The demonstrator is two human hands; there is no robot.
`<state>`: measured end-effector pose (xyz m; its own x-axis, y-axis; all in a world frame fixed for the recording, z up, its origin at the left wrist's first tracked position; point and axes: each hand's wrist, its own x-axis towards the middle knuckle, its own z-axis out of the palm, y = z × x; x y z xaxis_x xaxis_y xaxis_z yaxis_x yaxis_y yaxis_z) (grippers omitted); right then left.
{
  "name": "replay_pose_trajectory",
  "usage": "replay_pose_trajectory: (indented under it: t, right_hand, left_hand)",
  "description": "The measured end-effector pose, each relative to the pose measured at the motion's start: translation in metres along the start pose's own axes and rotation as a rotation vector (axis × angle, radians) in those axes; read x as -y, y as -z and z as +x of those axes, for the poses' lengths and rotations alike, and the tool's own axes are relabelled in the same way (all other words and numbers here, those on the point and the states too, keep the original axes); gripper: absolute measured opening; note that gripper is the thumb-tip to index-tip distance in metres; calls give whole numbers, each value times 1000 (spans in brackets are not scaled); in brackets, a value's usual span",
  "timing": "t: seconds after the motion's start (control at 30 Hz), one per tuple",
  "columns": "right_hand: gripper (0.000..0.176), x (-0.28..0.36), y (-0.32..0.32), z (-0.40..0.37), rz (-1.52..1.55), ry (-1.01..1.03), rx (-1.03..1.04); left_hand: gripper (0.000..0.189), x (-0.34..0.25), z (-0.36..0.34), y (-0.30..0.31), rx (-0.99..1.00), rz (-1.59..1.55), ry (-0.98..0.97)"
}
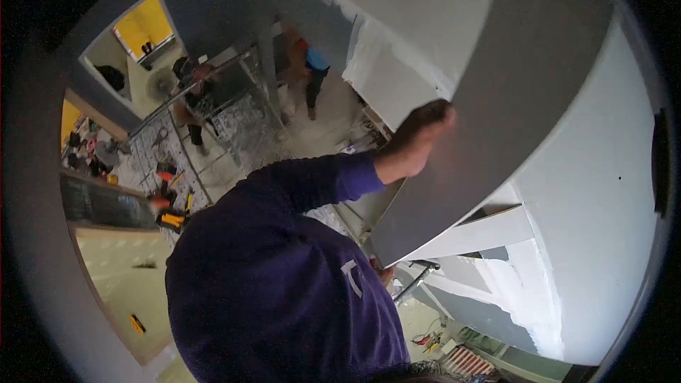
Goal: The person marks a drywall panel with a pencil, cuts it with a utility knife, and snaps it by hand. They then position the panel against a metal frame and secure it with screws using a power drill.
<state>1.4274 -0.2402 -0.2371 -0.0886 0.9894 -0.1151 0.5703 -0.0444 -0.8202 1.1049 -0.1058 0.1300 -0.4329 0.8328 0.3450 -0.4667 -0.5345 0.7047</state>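
A long grey plasterboard [489,120] slants from the top right down to the middle of the head view, with a thin pale edge along its right side. My left hand [417,139], in a purple sleeve, lies against its face, fingers outstretched toward the upper right and slightly blurred. At the board's lower corner is my right hand [384,274], mostly hidden by the board and my chest. Its visible fingers appear to hold the board's edge. A dark metal tube [417,280] with a black end lies just beside that hand.
White-filled wall panels [589,191] curve along the right. Two people, one in a blue top [316,60], are below near a metal scaffold [248,74]. Yellow-and-black tools [172,220] sit on a spattered platform [167,152] at left. Red-handled tools [423,340] lie at the lower right.
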Motion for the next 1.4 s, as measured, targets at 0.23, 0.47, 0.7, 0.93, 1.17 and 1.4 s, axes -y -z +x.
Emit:
replay_pose_trajectory:
  t: [0.23, 0.47, 0.7, 0.93, 1.17, 1.4]
  right_hand:
    - [23, 93, 1, 0, 143, 113, -340]
    - [36, 171, 131, -6, -1, 218, -739]
    - [27, 382, 265, -78, -558, 554, -997]
    - [44, 534, 340, -147, -1327, 667, -1636]
    - [61, 629, 416, -163, -1059, 1028, -1807]
    - [66, 703, 422, -125, -1244, 1074, -2154]
  left_hand:
    - [34, -115, 65, 63, 235, -392, -14]
    - [106, -208, 115, 56, 191, 149, -694]
    - [119, -289, 157, 72, 93, 516, -1376]
    - [108, -387, 168, 13, -182, 877, -1806]
    - [94, -451, 194, -57, -186, 573, -1670]
    - [89, -451, 232, -75, -310, 505, -1617]
